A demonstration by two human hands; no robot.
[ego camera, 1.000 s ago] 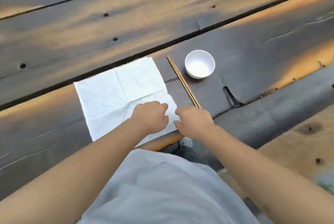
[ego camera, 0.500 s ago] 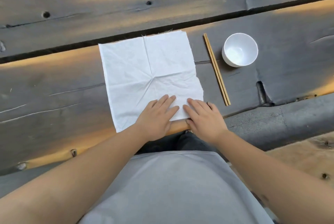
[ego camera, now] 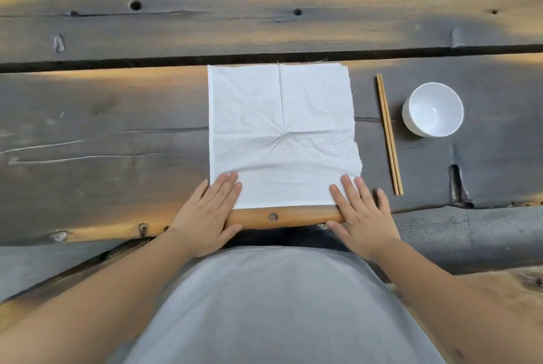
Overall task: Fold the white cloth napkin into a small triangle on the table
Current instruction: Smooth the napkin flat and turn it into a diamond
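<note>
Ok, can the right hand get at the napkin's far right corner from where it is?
Probably yes. The right hand lies flat on the napkin at its near right corner; the cloth between is bare, and the chopsticks and bowl sit off to the side.

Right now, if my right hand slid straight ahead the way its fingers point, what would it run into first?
Your right hand already lies flat on the near right corner of the white napkin, so it would first slide along the cloth's right side. The chopsticks lie further right, probably clear of that line.
</note>
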